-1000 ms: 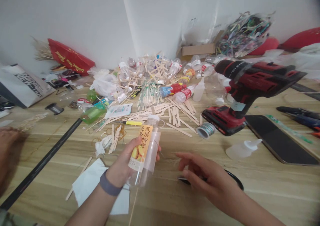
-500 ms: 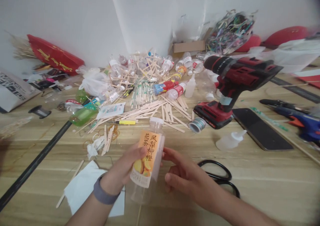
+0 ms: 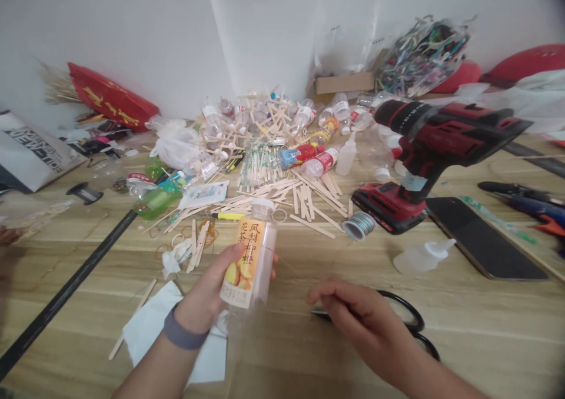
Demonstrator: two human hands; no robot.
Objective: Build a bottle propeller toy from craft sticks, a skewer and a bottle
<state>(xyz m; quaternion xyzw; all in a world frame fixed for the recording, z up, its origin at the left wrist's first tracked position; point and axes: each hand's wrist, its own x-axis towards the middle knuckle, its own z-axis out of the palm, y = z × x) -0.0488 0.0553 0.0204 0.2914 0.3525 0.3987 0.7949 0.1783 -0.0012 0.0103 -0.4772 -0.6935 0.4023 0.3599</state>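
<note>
My left hand point(image 3: 233, 269) is wrapped round a clear plastic bottle point(image 3: 263, 263), which leans slightly. The bottle has a white cap and a yellow-orange label with dark characters and fruit pictures. My right hand point(image 3: 357, 316) is apart from the bottle, over a pair of black-handled scissors point(image 3: 415, 308) lying on the table. Its fingers are bent and close together. A blade tip shows just below the fingertips, but the hand covers the middle of the scissors. Whether anything is between these fingers cannot be made out.
A red cordless drill point(image 3: 424, 163) stands at right beside a spool point(image 3: 359, 226), a dropper bottle point(image 3: 424, 256) and a phone point(image 3: 485, 237). Wooden sticks point(image 3: 304, 202) and plastic bottles pile up behind. White paper point(image 3: 152, 322) and a black rod point(image 3: 70, 290) lie at left.
My right hand has left the bottle's side and moved right and down over the scissors, its fingers drawing together. My left hand still holds the bottle, now slightly further left. The view has shifted a little.
</note>
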